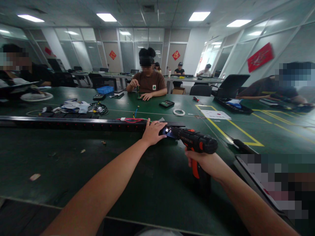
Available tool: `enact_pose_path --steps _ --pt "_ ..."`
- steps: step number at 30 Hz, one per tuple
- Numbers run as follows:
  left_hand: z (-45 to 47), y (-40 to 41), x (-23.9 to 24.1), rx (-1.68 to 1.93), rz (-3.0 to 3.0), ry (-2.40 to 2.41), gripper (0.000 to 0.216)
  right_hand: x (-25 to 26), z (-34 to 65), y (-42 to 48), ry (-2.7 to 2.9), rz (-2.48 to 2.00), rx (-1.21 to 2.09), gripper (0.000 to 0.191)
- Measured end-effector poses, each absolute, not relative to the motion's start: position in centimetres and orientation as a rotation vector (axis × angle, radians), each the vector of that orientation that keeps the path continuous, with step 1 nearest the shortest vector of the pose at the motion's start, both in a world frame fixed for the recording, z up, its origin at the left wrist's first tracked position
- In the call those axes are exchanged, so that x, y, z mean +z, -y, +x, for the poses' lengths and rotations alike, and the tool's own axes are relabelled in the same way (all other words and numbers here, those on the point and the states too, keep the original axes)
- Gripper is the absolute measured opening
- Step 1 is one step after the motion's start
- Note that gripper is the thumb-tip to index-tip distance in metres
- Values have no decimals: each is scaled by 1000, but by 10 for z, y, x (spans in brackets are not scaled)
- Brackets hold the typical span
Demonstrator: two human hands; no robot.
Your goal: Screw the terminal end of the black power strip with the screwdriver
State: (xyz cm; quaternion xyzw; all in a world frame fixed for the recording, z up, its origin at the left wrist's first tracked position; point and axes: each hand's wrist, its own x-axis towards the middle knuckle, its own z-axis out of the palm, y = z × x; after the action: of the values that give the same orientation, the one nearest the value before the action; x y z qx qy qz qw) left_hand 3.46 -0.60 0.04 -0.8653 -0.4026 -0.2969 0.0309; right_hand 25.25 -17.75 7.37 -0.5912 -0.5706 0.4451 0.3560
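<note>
My right hand (205,162) is wrapped round the grip of a black and orange cordless drill (194,141). The drill lies level, its lit nose pointing left at the end of a long black power strip (73,124) that runs across the green table (73,164). My left hand (154,132) rests on that end of the strip, fingers curled over it right beside the drill's tip. Red, pink and blue wires (131,119) lie just behind the strip.
A person in a brown shirt (147,83) sits opposite, with other people at the far left, the right and the back. Cables, a blue tray (105,89), a meter (166,104), a white tape roll (178,112) and an open black case (232,98) lie about. Yellow floor-tape lines mark the table's right side.
</note>
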Motion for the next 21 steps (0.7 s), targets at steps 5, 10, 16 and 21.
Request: enact_pose_path --steps 5,10,16,21 --pt "35 7 1 -897 -2663 1249 66 74 253 177 1505 -1523 1139 19" --pt "34 8 2 -889 -2657 1252 66 73 253 177 1503 -1529 1131 19" --pt "35 7 2 -899 -2667 1251 64 75 254 177 1518 -1524 1137 19" --pt "35 8 2 -906 -2666 1249 64 74 254 178 1509 -1524 1134 19"
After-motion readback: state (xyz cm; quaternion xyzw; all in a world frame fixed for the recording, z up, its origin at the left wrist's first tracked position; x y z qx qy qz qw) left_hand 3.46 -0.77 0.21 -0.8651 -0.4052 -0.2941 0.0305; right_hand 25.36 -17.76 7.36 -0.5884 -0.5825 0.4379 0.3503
